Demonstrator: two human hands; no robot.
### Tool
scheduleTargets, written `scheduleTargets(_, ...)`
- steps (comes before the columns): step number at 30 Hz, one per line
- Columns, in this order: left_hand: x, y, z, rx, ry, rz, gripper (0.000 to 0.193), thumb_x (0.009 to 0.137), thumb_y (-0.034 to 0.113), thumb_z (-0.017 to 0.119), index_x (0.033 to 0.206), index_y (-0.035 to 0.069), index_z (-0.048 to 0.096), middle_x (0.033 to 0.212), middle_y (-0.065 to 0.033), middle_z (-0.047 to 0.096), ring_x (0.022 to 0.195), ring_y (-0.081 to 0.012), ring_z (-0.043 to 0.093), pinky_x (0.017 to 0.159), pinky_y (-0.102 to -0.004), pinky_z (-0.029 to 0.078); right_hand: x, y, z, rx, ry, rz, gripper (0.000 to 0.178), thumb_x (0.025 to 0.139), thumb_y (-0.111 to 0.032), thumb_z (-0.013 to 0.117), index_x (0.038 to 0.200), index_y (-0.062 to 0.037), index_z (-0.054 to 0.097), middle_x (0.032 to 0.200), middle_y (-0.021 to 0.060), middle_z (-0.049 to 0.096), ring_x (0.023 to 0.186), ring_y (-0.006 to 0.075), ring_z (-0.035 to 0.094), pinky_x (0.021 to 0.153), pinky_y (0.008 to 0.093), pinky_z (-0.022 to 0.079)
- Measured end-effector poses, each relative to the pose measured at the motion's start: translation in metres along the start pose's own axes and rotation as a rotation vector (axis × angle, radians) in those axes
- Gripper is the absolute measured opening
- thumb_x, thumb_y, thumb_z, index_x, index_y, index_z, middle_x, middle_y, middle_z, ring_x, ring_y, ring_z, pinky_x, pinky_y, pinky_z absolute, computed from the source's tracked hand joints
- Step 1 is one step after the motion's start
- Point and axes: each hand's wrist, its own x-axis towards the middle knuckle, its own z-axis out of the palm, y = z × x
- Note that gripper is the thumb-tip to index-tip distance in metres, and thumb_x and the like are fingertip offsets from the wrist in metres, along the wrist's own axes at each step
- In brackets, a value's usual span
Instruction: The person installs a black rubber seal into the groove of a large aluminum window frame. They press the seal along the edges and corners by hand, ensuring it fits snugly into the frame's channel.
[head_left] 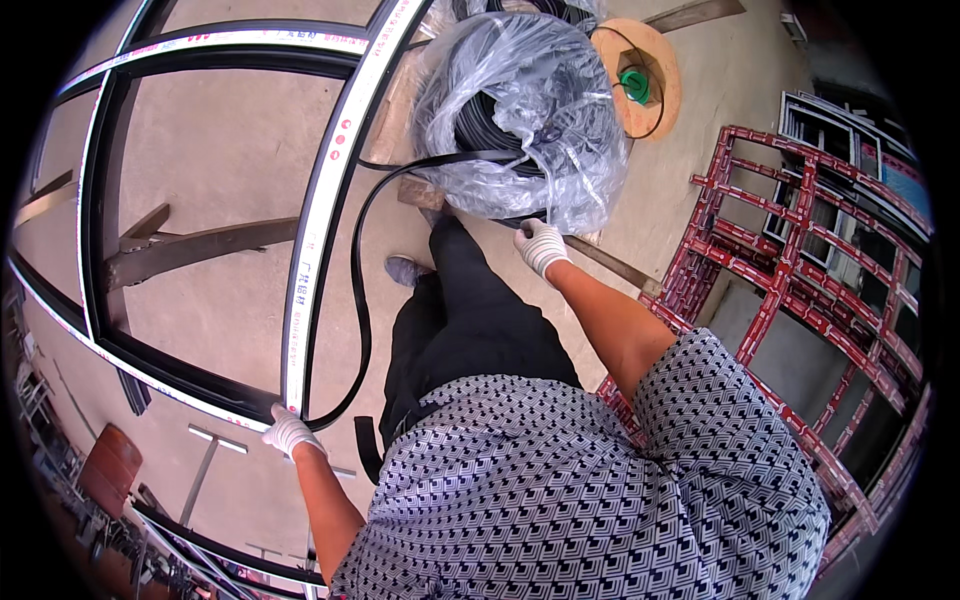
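Observation:
My left hand (290,432), in a white knit glove, is closed around the near right corner of a large black window frame (318,235) with white protective film. A flat black rubber strip (362,300) runs from beside that hand in a loose curve up to a black coil (490,125). Clear plastic wrap (565,90) covers most of the coil. At the near edge of the wrap is my gloved right hand (542,248), its fingers curled; what they hold, if anything, is hidden.
Wooden supports (200,250) show under the frame. Beyond the coil lies a round tan board (650,75) with a green spool (634,86). Frames in red film (770,290) are stacked on the right. A black strip end (366,440) hangs by my leg.

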Motion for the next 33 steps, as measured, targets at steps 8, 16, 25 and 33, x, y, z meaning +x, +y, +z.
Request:
scheduleTargets(8, -0.076, 0.057, -0.018, 0.012, 0.011, 0.043, 0.084, 0.096, 0.049, 0.072, 0.149, -0.009, 0.041, 0.133, -0.0293, 0.066, 0.117, -0.0389, 0.071, 0.104, -0.0473, 0.056, -0.012, -0.075, -0.037, -0.088, -0.295, -0.074, 0.037, 0.097, -0.032, 0.067, 0.120, -0.0049, 0.076, 0.110, 0.0207, 0.078, 0.105, 0.0354, 0.075, 0.096, 0.0419, 0.057)
scheduleTargets(16, -0.072, 0.037, 0.004, -0.345, -0.088, 0.248, 0.097, 0.095, 0.034, 0.079, 0.161, -0.012, 0.024, 0.156, -0.0292, 0.049, 0.141, -0.0364, 0.054, 0.121, -0.0400, 0.040, -0.026, -0.176, -0.027, -0.257, -0.485, -0.666, 0.036, 0.098, -0.029, 0.068, 0.120, -0.0012, 0.074, 0.104, 0.0222, 0.077, 0.097, 0.0368, 0.075, 0.091, 0.0434, 0.059)
scheduleTargets(25, -0.066, -0.005, 0.006, -0.748, -0.361, 0.212, 0.066, 0.111, 0.045, 0.057, 0.154, -0.004, 0.046, 0.134, -0.0131, 0.066, 0.119, -0.0220, 0.063, 0.108, -0.0341, 0.048, -0.093, -0.240, 0.078, -0.620, -1.046, -1.067, 0.077, 0.097, -0.048, 0.067, 0.156, -0.0027, 0.049, 0.145, 0.0314, 0.058, 0.134, 0.0452, 0.059, 0.115, 0.0479, 0.047)
scheduleTargets(33, -0.113, -0.027, 0.009, -0.784, -0.376, 0.147, 0.060, 0.110, 0.047, 0.057, 0.149, 0.001, 0.055, 0.128, -0.0108, 0.068, 0.112, -0.0199, 0.067, 0.094, -0.0362, 0.056, -0.117, -0.243, 0.107, -0.724, -1.281, -1.201, 0.067, 0.098, -0.046, 0.067, 0.151, -0.0051, 0.057, 0.145, 0.0238, 0.062, 0.134, 0.0432, 0.059, 0.114, 0.0471, 0.048)
